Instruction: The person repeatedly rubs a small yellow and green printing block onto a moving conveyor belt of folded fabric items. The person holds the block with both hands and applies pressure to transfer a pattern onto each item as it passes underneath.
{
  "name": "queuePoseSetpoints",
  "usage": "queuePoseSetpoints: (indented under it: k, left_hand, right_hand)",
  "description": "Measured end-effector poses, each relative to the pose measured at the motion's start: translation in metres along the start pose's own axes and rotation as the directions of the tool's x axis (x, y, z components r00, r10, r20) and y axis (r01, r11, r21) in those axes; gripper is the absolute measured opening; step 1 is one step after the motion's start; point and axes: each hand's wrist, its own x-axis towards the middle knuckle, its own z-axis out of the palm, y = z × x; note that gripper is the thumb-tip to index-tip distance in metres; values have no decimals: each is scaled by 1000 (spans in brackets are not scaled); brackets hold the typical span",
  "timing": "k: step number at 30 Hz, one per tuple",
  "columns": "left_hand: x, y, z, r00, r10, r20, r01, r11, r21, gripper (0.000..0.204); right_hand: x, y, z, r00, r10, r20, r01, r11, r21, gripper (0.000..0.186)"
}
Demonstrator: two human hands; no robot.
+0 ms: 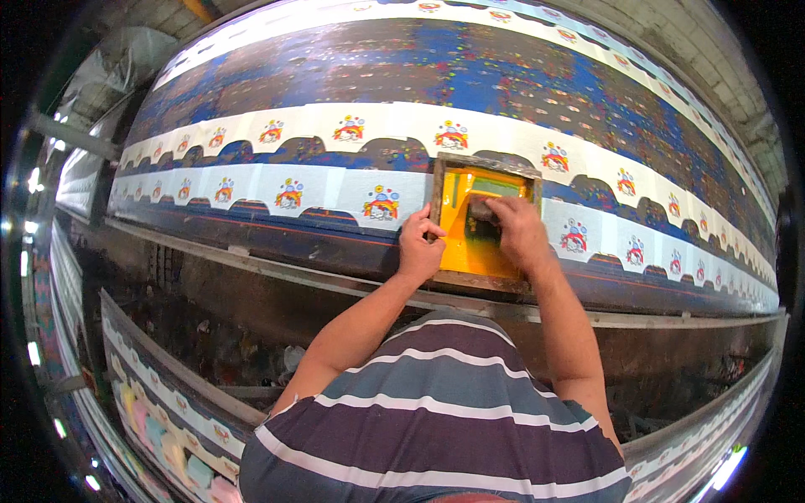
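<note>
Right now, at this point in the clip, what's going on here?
A person in a striped shirt is working at a long table. The left hand holds the left side of a wooden frame, while the right hand grips a dark tool inside it, over a surface smeared with yellow paint. The frame sits in the near row of pale cloth pieces; those on both sides carry colorful pictures. Whatever lies under the frame is hidden.

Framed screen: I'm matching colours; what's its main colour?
The framed screen is mostly yellow-orange, clearest in the head view.
</note>
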Motion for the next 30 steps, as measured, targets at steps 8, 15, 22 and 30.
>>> queuePoseSetpoints:
  k: [8,15,22,30]
  left_hand:
    - [-2,-1,1,999,41,-4,-41,999,-1,12]
    - [-4,7,1,1000,8,4,-8,1000,9,14]
    - [-2,5,2,999,48,2,-48,999,-15,13]
    - [-1,0,0,999,16,31,-15,1000,-23,15]
  right_hand:
    - [42,28,-2,1000,9,12,-9,1000,-3,51]
    - [-5,-10,-3,999,-40,15,41,999,-23,49]
    - [-62,-63,-11,997,-5,75,6,1000,-2,48]
    - [-87,-83,-25,991,53,121,-67,991,114,48]
